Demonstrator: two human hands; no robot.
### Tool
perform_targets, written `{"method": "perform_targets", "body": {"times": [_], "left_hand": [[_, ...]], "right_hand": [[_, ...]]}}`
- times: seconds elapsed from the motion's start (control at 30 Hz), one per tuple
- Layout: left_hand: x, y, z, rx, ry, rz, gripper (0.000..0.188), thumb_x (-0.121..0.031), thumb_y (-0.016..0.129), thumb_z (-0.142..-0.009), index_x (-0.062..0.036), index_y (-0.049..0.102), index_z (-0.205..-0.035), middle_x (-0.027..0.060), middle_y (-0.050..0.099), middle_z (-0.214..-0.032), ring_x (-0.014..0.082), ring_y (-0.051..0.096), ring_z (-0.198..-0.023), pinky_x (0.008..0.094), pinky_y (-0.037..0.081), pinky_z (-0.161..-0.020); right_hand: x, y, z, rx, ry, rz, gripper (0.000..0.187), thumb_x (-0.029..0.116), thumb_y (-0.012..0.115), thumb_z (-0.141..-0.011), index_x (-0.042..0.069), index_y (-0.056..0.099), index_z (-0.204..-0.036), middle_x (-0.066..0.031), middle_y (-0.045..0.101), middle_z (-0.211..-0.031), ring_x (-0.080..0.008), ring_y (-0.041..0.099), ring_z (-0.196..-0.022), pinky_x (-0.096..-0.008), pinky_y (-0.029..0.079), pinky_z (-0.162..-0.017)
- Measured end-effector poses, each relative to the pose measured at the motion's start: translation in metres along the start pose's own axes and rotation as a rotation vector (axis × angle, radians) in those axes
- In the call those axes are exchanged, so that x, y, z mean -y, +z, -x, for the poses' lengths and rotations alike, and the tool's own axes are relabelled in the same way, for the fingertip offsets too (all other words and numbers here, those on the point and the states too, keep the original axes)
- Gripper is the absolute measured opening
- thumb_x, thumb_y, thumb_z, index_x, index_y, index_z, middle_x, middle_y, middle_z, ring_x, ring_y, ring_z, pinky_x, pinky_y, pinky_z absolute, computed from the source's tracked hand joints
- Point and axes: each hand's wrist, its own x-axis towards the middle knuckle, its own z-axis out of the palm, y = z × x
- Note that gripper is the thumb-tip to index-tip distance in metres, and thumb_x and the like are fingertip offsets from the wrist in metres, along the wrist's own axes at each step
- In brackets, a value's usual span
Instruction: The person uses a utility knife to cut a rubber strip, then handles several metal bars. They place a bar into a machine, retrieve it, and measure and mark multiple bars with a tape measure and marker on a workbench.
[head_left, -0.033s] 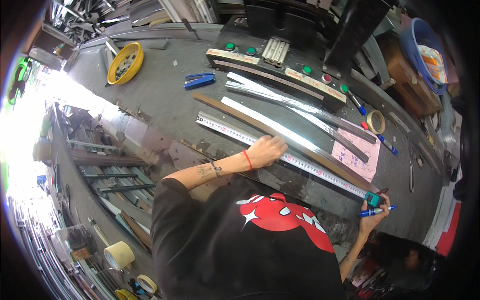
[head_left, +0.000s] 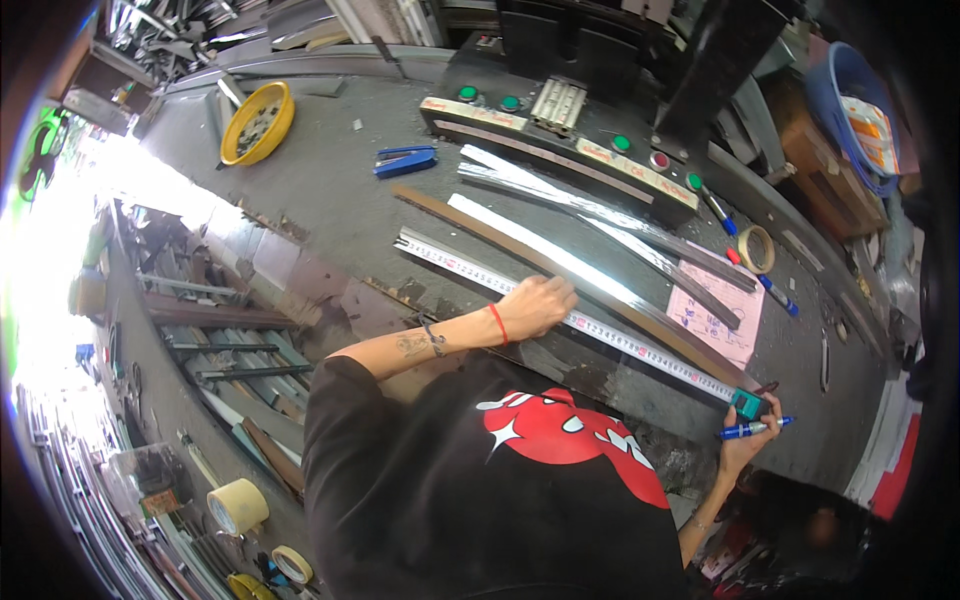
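My left hand [head_left: 540,306] has its fingers closed over the middle of a tape measure's white blade [head_left: 645,350]. The blade is pulled out in a straight line along a grey metal strip [head_left: 404,241]. At the right end, my right hand [head_left: 762,428] grips the teal and black tape measure case [head_left: 746,404]. A blue marker pen [head_left: 740,431] is held across the same fingers. Just beyond the blade lie a long brown metal strip [head_left: 470,228] and a bright silver strip [head_left: 535,247], side by side.
Further back, more shiny strips [head_left: 540,190] cross each other, partly over a pink written sheet [head_left: 735,345]. Behind stands a black machine with green buttons [head_left: 621,143]. A blue stapler [head_left: 405,161], a yellow bowl [head_left: 285,125], a tape roll [head_left: 755,249] and markers [head_left: 778,296] lie around.
The view has shifted very slightly, so the bench things appear a little further right. Both hands keep the same hold on the tape measure and marker pen.
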Motion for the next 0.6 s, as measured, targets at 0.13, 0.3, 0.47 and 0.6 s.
{"method": "perform_targets", "body": {"times": [0.13, 0.3, 0.47, 0.6], "left_hand": [[0.002, -0.005, 0.006, -0.109, 0.022, 0.009, 0.021, -0.02, 0.061, -0.07, -0.0076, 0.053, -0.084, 0.0029, 0.051, -0.084, 0.0172, 0.054, -0.081, 0.0287, 0.046, -0.065], [0.013, -0.005, 0.011, -0.127, 0.083, 0.144, 0.031, -0.036, 0.064, -0.076, -0.0091, 0.055, -0.086, 0.0029, 0.052, -0.084, 0.0186, 0.052, -0.084, 0.0304, 0.045, -0.071], [0.014, -0.001, 0.009, -0.211, 0.109, 0.164, 0.03, -0.036, 0.063, -0.078, -0.0089, 0.056, -0.089, 0.0031, 0.052, -0.085, 0.0189, 0.052, -0.084, 0.0303, 0.045, -0.071], [0.009, 0.002, 0.01, -0.233, 0.115, 0.154, 0.029, -0.035, 0.062, -0.08, -0.008, 0.057, -0.09, 0.0036, 0.052, -0.086, 0.0186, 0.053, -0.082, 0.0308, 0.045, -0.069]], "right_hand": [[0.0, 0.0, 0.001, 0.007, -0.031, 0.036, 0.05, 0.001, 0.072, -0.072, 0.011, 0.032, -0.1, -0.0175, 0.044, -0.127, -0.0347, 0.042, -0.121, -0.046, 0.026, -0.107], [0.001, 0.002, 0.007, 0.025, 0.035, 0.064, 0.052, 0.001, 0.074, -0.071, 0.01, 0.032, -0.1, -0.0173, 0.045, -0.126, -0.0346, 0.041, -0.122, -0.0463, 0.024, -0.108], [-0.005, 0.002, 0.007, 0.046, 0.042, 0.058, 0.051, 0.002, 0.074, -0.072, 0.01, 0.032, -0.101, -0.0169, 0.045, -0.126, -0.0344, 0.039, -0.123, -0.0455, 0.022, -0.108], [-0.008, -0.001, 0.006, 0.067, 0.058, 0.052, 0.05, 0.003, 0.072, -0.073, 0.01, 0.032, -0.101, -0.0168, 0.046, -0.125, -0.0335, 0.039, -0.123, -0.0453, 0.022, -0.107]]}}
